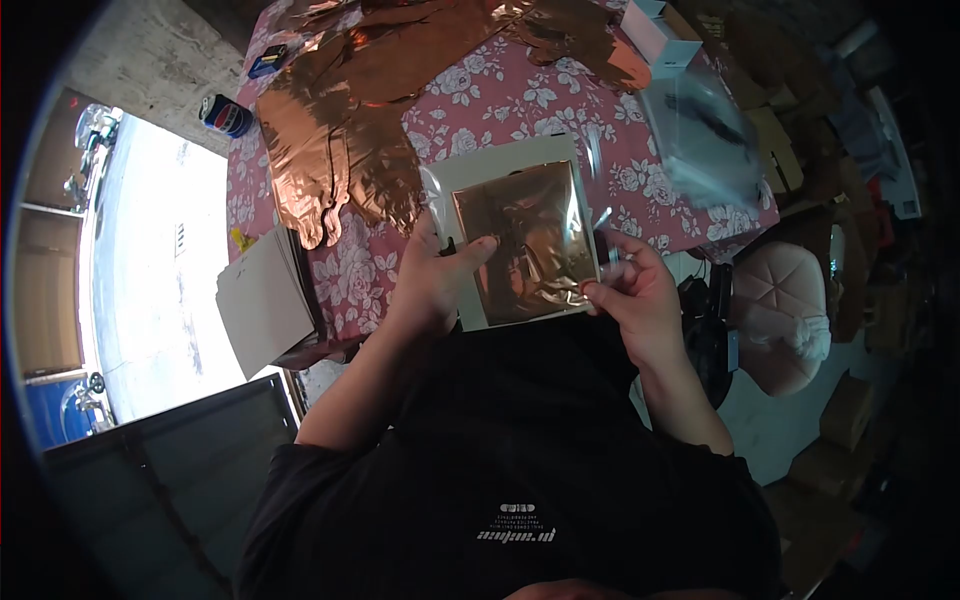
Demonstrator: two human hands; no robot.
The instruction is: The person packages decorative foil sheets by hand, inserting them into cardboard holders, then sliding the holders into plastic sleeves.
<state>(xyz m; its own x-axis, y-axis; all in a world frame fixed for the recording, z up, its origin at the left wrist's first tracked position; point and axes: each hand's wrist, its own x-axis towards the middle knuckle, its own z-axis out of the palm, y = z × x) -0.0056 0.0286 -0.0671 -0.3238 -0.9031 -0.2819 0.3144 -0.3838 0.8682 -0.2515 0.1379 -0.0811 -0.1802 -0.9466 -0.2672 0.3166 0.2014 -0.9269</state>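
Note:
A folded copper-coloured foil sheet (pixel 525 240) lies against a pale card (pixel 470 165), with what looks like a clear plastic bag around them. My left hand (pixel 432 272) grips the left edge of this packet, thumb stretched over the foil and fingers behind. At the lower right corner, my right hand (pixel 635 300) pinches the clear plastic between thumb and fingers. Just beyond my left hand, flat copper foil balloons (pixel 335 140) spread over the table. A stack of pale cards (pixel 265 305) sits at the table's left edge.
The table has a pink floral cloth (pixel 465 115). A pile of clear plastic bags (pixel 700 140) and a white box (pixel 660 40) occupy its right side. At the left edge stand a blue can (pixel 225 115) and a small dark item (pixel 268 62). A padded stool (pixel 780 315) is to the right.

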